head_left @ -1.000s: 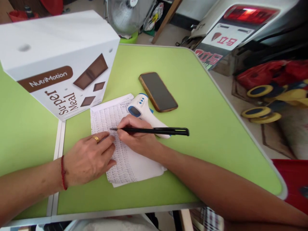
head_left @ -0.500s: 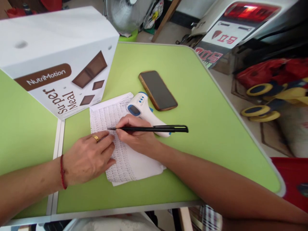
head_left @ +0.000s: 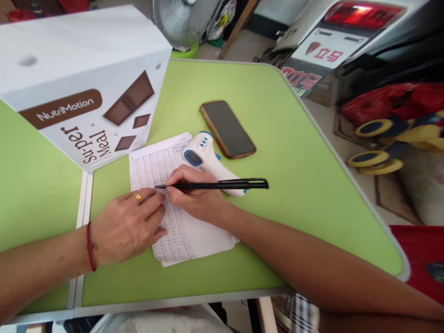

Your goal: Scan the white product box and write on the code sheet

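A black pen point(head_left: 239, 184) is pinched in my right hand point(head_left: 197, 194), its tip at the handwriting on a sheet of paper point(head_left: 208, 238). Rows of small writing cover the paper's left part. My left hand point(head_left: 130, 226), with a gold ring and a red bracelet at the wrist, lies flat on the left edge of the paper, fingers stretched out close to the pen tip. Just beyond my right hand, a white and blue infrared thermometer point(head_left: 211, 162) lies on its side, partly over the paper. A smartphone point(head_left: 229, 129) in a brown case lies behind it.
A large white NutriMotion box point(head_left: 76, 51) stands at the left on the green table point(head_left: 294, 185). A metal seam runs across the table at left. Beyond it are a fan point(head_left: 178, 23), a white vehicle with a red tail light point(head_left: 362, 16) and a red stool point(head_left: 423, 259).
The pen's rear end has shifted slightly left, with its tip staying at nearly the same spot. My left hand keeps its place on the paper.
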{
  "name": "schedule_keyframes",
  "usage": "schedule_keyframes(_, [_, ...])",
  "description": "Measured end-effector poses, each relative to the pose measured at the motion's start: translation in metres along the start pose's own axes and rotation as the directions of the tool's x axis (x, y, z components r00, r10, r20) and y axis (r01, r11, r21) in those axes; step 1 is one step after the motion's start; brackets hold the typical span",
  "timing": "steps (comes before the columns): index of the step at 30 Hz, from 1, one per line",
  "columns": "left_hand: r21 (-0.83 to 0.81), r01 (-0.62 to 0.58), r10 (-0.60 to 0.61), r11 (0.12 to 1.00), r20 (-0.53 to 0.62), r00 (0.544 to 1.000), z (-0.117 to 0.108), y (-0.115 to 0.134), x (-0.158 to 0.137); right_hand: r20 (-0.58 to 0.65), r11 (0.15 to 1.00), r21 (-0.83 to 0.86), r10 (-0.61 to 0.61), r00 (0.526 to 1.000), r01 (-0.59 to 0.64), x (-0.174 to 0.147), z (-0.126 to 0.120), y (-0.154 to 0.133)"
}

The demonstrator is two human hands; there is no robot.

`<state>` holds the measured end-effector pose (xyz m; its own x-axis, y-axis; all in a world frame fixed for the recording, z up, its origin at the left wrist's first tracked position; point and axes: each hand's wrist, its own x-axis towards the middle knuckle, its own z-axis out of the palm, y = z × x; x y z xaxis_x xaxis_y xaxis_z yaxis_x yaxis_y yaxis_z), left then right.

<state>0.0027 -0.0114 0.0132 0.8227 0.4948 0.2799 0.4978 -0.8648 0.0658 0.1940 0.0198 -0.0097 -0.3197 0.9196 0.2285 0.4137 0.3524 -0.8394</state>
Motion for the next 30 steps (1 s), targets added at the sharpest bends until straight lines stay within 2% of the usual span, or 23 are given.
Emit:
schedule_keyframes(4, [0.000, 0.001, -0.001, 1.000, 0.006, 1.000, 0.0000, -0.0001, -0.0003, -0.052, 1.000, -0.009, 0.005, 0.999, -0.005, 0.0007, 0.0007, 0.0007])
schedule_keyframes(17, [-0.006, -0.004, 0.004, 1.000, -0.006, 1.000, 0.0002, 0.0001, 0.0011, -0.017, 1.000, -0.001, -0.025, 1.000, 0.024, 0.0009, -0.0005, 0.0001])
schedule_keyframes(30, [-0.007, -0.005, 0.005, 1.000, -0.003, 1.000, 0.0008, 0.0004, -0.0004, -0.082, 0.999, -0.009, -0.050, 0.995, 0.050, 0.0003, -0.0004, 0.0018])
